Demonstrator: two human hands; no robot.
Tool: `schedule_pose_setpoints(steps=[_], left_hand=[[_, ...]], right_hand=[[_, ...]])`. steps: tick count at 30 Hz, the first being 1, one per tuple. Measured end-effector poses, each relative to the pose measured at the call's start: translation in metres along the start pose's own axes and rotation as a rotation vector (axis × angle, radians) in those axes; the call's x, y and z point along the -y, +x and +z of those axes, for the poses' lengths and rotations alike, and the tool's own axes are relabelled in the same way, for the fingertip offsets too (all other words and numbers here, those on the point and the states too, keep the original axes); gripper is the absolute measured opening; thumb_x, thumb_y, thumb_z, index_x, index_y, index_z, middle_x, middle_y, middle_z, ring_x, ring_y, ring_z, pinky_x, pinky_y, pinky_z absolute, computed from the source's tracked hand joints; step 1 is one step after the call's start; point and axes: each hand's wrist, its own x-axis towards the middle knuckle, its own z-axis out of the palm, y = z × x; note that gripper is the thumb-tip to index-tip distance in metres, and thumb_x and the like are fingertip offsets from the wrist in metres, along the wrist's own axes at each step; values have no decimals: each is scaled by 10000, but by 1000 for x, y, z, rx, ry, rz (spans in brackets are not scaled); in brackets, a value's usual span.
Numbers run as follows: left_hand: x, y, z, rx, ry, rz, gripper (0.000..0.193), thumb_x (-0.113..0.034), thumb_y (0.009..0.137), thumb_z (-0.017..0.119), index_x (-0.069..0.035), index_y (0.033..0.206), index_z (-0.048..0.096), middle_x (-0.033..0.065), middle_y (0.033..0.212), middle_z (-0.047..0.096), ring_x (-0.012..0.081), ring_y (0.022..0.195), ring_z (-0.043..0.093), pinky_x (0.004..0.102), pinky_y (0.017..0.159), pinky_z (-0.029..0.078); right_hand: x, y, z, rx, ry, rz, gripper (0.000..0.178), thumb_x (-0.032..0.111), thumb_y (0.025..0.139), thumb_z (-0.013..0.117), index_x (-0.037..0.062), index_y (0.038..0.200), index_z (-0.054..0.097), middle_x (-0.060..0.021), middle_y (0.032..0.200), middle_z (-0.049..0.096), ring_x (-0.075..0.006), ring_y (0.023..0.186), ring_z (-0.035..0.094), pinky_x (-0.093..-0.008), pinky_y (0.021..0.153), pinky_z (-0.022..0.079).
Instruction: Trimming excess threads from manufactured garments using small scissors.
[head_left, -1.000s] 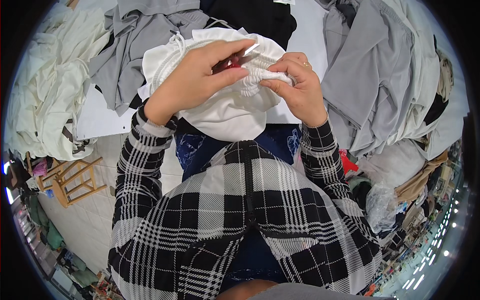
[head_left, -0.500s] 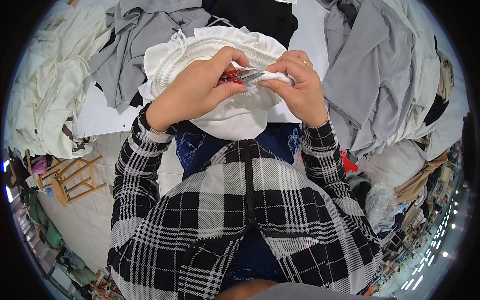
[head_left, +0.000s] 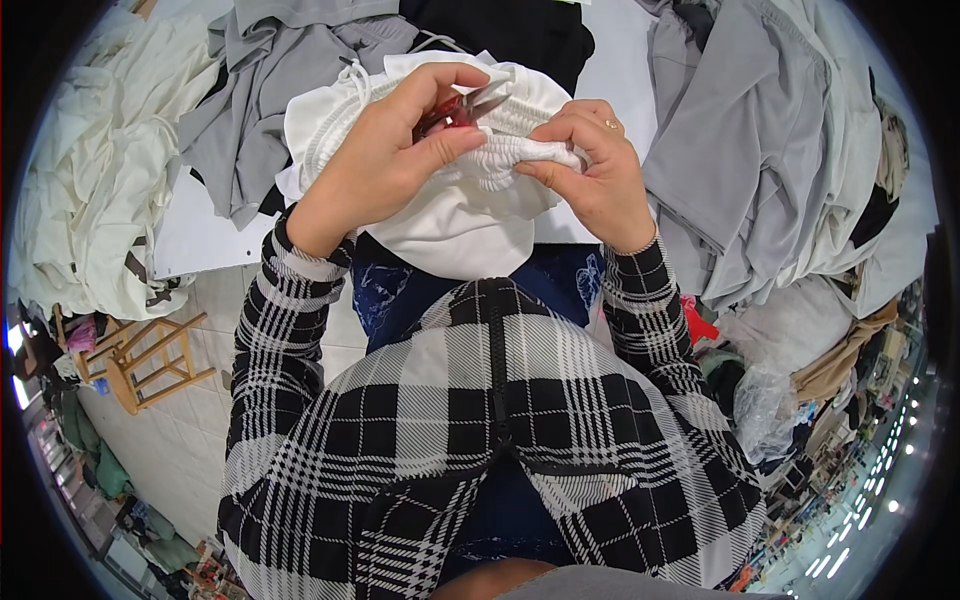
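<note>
A white garment (head_left: 470, 228) with a gathered elastic waistband (head_left: 505, 152) lies bunched before me, its lower part hanging over the near table edge. My left hand (head_left: 385, 150) is closed around red-handled thread snips (head_left: 462, 111), whose metal blades stand apart and point up to the right, just above the waistband. On the right, my right hand (head_left: 598, 170) pinches the waistband between thumb and fingers. A white drawstring (head_left: 357, 80) comes out of the band at its far left.
Grey garments (head_left: 290, 90) and a black one (head_left: 510, 40) lie beyond on the white table (head_left: 200, 232). A white cloth heap (head_left: 110, 150) is at left, a grey pile (head_left: 740, 150) at right. A wooden stool (head_left: 155, 360) stands on the floor at lower left.
My left hand with the snips has moved up and left, away from my right hand; the blades have spread. More of the waistband shows. My right hand keeps its pinch.
</note>
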Motion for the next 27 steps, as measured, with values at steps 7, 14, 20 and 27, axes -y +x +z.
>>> schedule_pose_setpoints(steps=[7, 14, 20, 27], left_hand=[[-4, 5, 15, 81, 80, -110, 247, -143, 818, 677, -35, 1025, 599, -27, 885, 554, 32, 691, 428, 174, 606, 369], [8, 9, 21, 11, -87, -154, 243, -172, 812, 674, -37, 1011, 633, -24, 723, 518, 58, 616, 398, 200, 567, 366], [2, 12, 19, 64, -8, -127, 227, -186, 811, 678, -37, 980, 664, -13, 760, 547, 61, 639, 440, 204, 570, 374], [15, 13, 15, 103, -38, -183, 236, -194, 828, 661, -21, 989, 662, -5, 788, 535, 61, 670, 478, 205, 563, 378]], right_hand=[[-1, -1, 2, -36, -1, -7, 262, 190, 650, 777, 91, 862, 658, -5, 777, 594, -198, 893, 504, -337, 883, 322], [-6, -5, 5, -137, -33, 47, 273, 227, 651, 781, 80, 859, 685, -7, 723, 579, -186, 806, 496, -314, 792, 364], [-10, -7, 6, -158, 4, 55, 231, 233, 667, 769, 71, 811, 690, -18, 706, 584, -188, 789, 496, -311, 757, 380], [-4, -8, 13, -177, 237, 256, 209, 204, 696, 755, 69, 846, 699, -24, 733, 602, -183, 795, 509, -299, 734, 402]])
